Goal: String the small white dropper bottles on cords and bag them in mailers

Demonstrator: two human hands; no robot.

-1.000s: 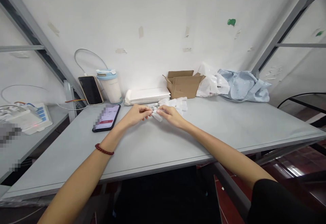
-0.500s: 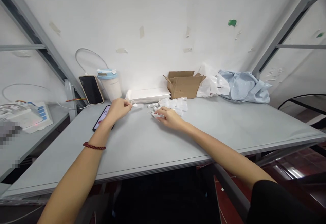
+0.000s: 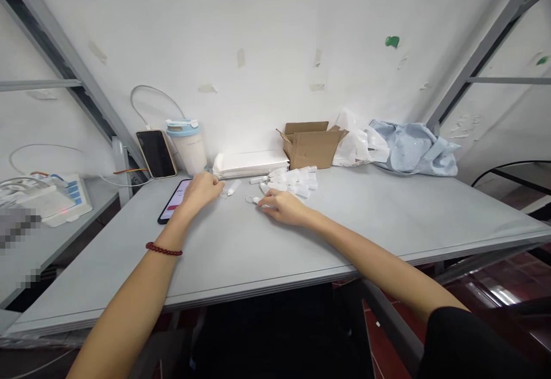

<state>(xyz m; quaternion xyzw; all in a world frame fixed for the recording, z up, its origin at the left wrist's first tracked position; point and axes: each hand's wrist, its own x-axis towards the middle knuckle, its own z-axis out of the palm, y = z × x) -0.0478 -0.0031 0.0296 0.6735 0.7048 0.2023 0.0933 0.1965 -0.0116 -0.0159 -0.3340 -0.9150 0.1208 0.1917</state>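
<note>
My left hand (image 3: 203, 191) is over the table beside a small clear-white piece with a thin loop (image 3: 233, 188); its fingers are bent together, and whether they pinch the loop is too small to tell. Between thumb and fingers, my right hand (image 3: 284, 207) holds a small white piece (image 3: 255, 200) with a thin wire loop pointing left. Just behind my right hand lies a pile of several similar clear-white pieces (image 3: 297, 179). A lit phone (image 3: 174, 202) lies flat, partly under my left wrist.
Along the wall stand a propped phone (image 3: 156, 154), a blue-lidded cup (image 3: 189, 148), a white flat stack (image 3: 249, 162), an open cardboard box (image 3: 313, 149), a white plastic bag (image 3: 359, 142) and light blue cloth (image 3: 417, 146). A power strip (image 3: 71, 198) is at the left.
The piece by my left hand now lies tilted on the table, a little apart from my fingertips. My right hand has drawn slightly toward me from the pile, with a piece in its fingers.
</note>
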